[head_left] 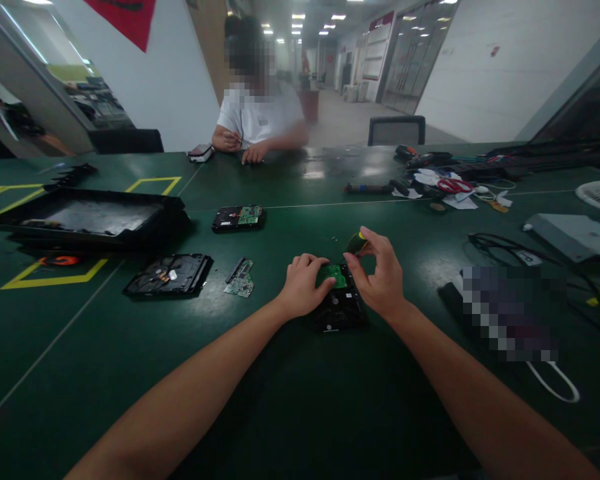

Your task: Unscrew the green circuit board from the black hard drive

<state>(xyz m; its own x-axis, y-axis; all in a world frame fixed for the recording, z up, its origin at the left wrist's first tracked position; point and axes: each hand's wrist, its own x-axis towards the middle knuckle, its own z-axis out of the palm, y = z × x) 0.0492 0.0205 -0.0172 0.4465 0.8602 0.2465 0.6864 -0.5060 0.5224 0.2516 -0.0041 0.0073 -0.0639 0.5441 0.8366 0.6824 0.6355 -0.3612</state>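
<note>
A black hard drive [341, 310] with a green circuit board [336, 275] on its upper side lies on the table in front of me. My left hand [301, 285] grips the drive's left side, its thumb across the board and its fingers at the far edge. Between thumb and fingers, my right hand [381, 277] holds a small screwdriver [356, 245] with a dark green and yellow handle over the drive's far right corner. The screwdriver's tip is too hard to make out. A few tiny bits, perhaps screws [335, 238], lie just beyond the drive.
Left of me are an opened hard drive [170, 275], a loose circuit board [241, 278], another drive [238, 218] and a black tray-like casing [95, 217]. A power adapter box [575, 237], cables and a blurred-out item [515, 313] lie right. A person [260, 120] sits opposite.
</note>
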